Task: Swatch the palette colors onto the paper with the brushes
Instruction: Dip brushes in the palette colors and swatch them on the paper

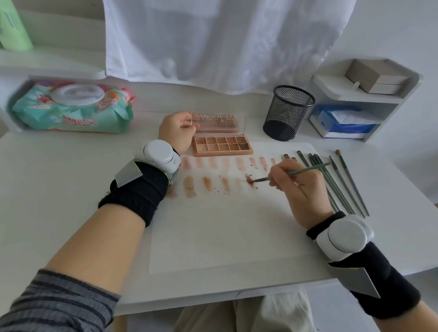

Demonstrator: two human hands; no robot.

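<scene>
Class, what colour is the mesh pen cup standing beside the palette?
Black: the mesh pen cup right of the palette, seen clearly in the head view.

The clear lid of the eyeshadow palette (219, 122) carried pale script lettering, seen upside down from the wearer's side; the part not covered by the left hand (176, 132) read roughly as "sweet", with a letter or two more beyond it that could not be made out. The wet wipes pack (71, 110) bore red Chinese characters along its front edge and a small red label near its left end, both too blurred to read.
</scene>
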